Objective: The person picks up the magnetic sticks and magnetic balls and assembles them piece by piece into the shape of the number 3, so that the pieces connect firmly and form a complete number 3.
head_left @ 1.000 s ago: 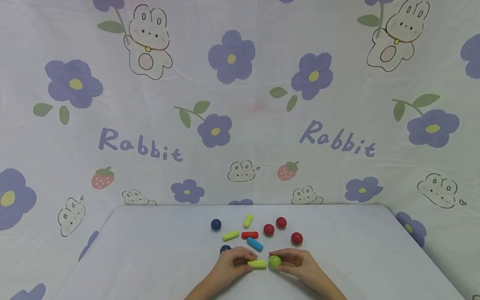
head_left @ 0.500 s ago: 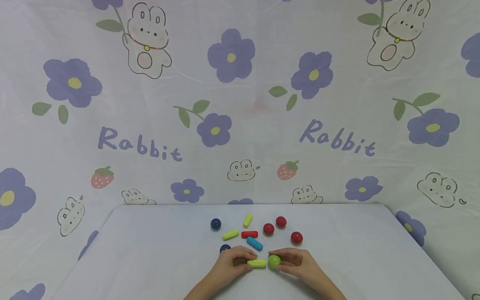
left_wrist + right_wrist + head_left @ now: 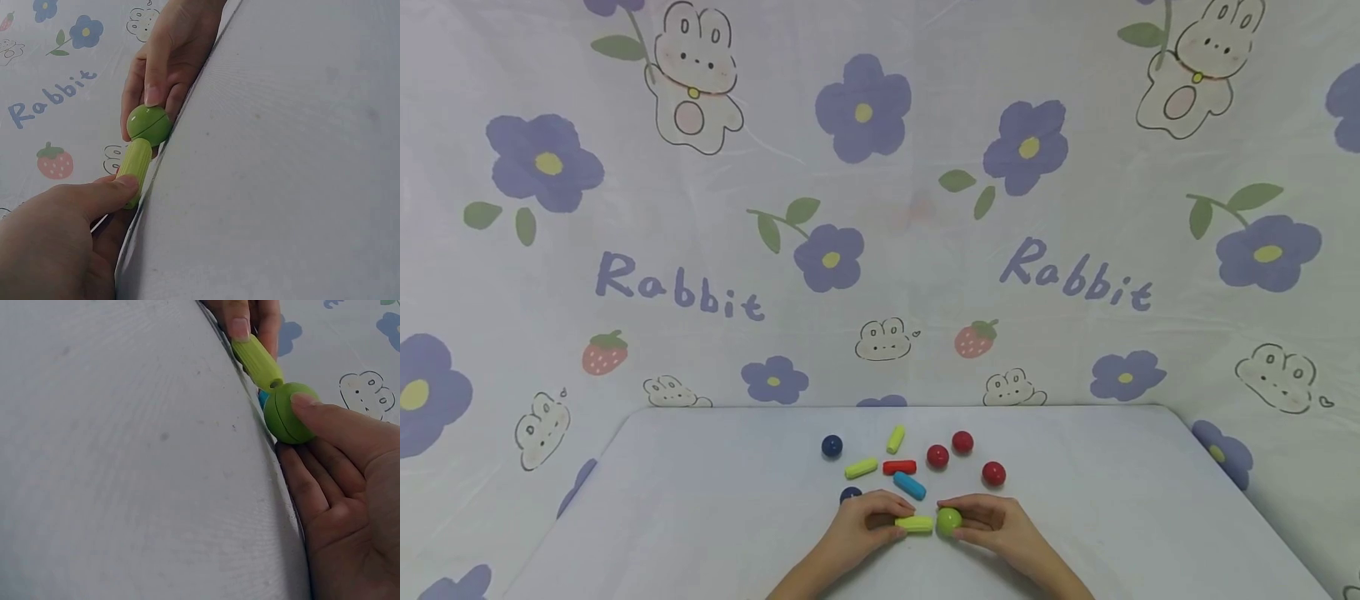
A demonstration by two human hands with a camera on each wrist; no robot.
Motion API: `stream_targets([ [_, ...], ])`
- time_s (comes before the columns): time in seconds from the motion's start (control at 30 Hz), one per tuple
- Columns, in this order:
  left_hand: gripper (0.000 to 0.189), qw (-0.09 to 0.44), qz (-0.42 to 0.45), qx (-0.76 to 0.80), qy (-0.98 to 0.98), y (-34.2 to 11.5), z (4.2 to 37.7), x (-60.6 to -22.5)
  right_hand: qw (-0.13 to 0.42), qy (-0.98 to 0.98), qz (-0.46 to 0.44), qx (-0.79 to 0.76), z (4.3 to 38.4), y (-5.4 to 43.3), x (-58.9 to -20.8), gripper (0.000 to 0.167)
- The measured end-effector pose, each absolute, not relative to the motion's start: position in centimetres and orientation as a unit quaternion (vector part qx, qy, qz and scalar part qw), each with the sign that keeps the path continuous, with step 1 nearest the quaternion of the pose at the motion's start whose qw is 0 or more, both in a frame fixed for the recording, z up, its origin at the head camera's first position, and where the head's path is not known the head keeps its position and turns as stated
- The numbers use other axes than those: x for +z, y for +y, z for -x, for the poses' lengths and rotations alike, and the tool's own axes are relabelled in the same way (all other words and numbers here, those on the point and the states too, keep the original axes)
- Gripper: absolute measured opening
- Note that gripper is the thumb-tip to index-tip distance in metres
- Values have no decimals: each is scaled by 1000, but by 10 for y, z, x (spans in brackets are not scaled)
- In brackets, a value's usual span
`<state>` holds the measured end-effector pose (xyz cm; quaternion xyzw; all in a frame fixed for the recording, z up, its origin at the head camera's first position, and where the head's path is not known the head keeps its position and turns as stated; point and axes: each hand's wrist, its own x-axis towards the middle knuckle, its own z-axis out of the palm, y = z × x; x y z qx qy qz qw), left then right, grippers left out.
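A: Two hands low on the pale cloth-covered table (image 3: 700,500)?

B: Yep. Left hand (image 3: 857,533) pinches a ribbed yellow-green plastic rod (image 3: 914,524), right hand (image 3: 1000,529) pinches a glossy green plastic ball (image 3: 949,520), end touching ball.

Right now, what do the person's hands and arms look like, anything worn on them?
Both the left hand and the right hand are bare: no gloves, rings or sleeves show. The forearms are uncovered down to the frame edge. Fingernails are short and unpainted.

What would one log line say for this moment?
left hand: holds yellow-green stick | right hand: holds green ball | stick end touching ball
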<state>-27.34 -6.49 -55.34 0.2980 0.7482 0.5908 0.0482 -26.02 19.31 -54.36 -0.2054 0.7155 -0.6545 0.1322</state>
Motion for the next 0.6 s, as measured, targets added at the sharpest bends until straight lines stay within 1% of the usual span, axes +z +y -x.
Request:
stream_targets([
  [0.37,23,57,-289,594,749,-64,274,-553,129,713,219,-653,259,192,-543,38],
  [0.6,23,62,-292,596,745,-64,274,-553,138,711,219,-654,260,191,-543,39],
])
